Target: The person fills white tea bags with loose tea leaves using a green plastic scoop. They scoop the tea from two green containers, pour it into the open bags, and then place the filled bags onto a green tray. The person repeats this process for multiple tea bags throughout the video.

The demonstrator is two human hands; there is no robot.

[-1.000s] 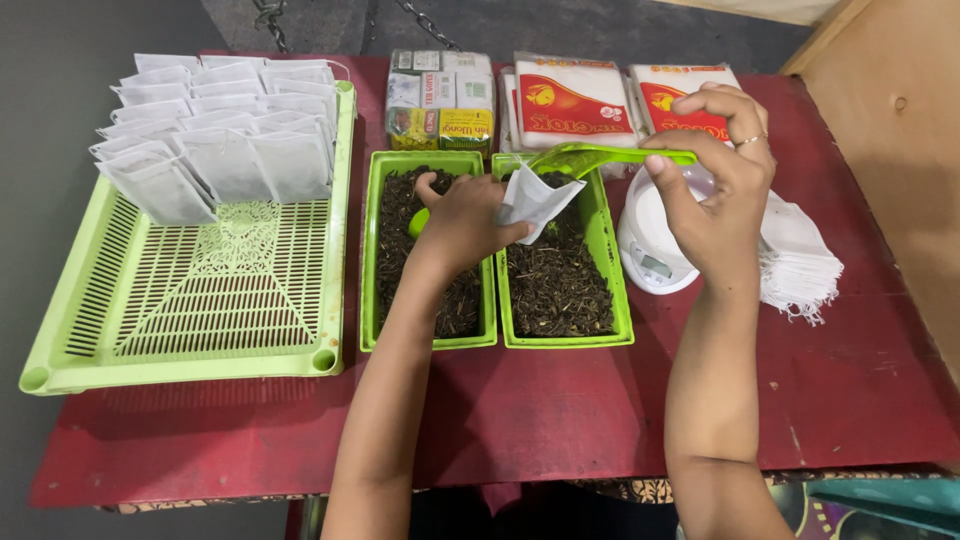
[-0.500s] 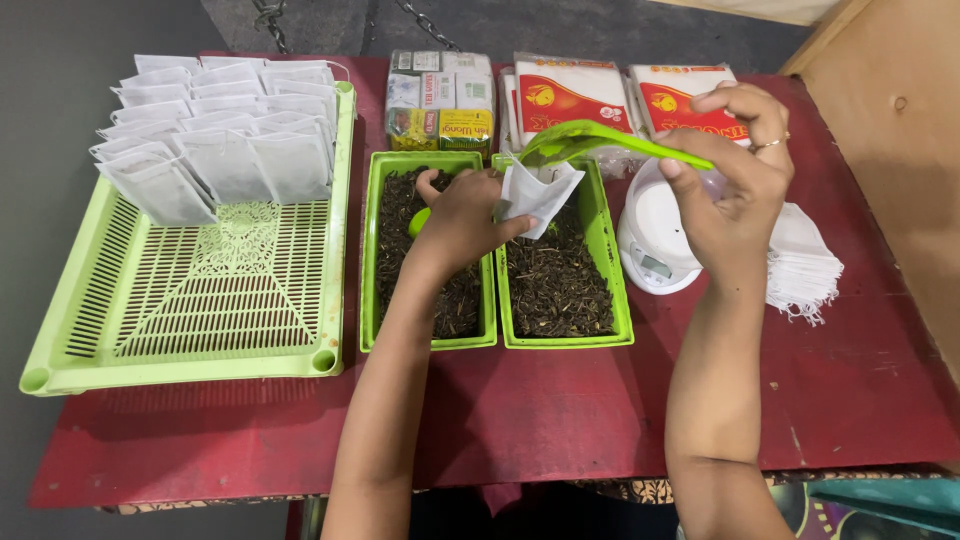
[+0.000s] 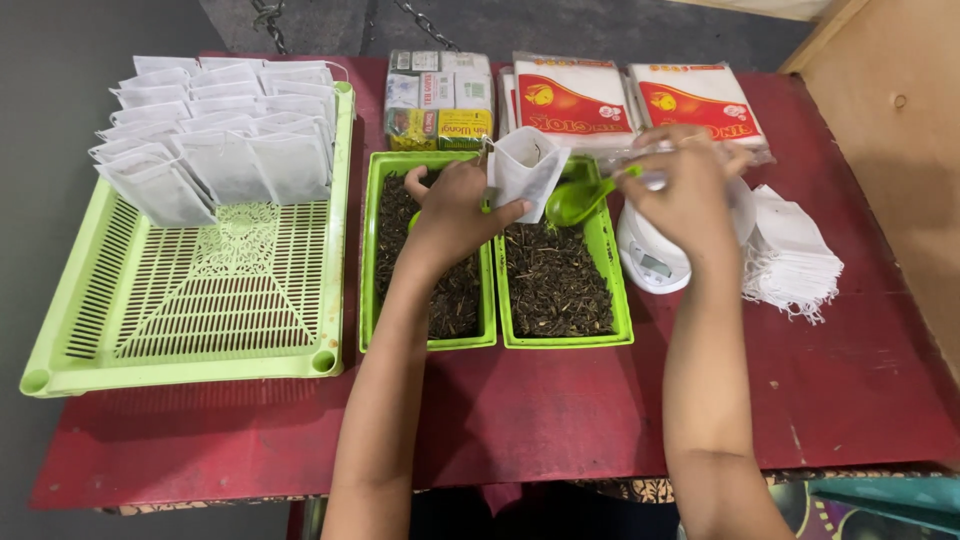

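Filter bag (image 3: 525,168), small, white and empty-looking, is pinched open-mouthed in the left hand (image 3: 455,205) over the gap between two green trays of loose tea; held there, any spill would drop back into the trays. The right hand (image 3: 685,195) is closed on the handle of a green scoop (image 3: 575,200), whose bowl sits just beside the bag's mouth, above the right tray (image 3: 620,300). Nearest the person, a bare strip of red table (image 3: 560,410) runs to the front edge, leaving room for both forearms. Under the right hand sits a white scale (image 3: 650,262), with a stack of flat bags (image 3: 795,255) beside it. Left, a slotted green basket (image 3: 200,300) holds filled bags (image 3: 215,150) along its far end. Farthest are packets (image 3: 580,100) and boxes (image 3: 440,95).
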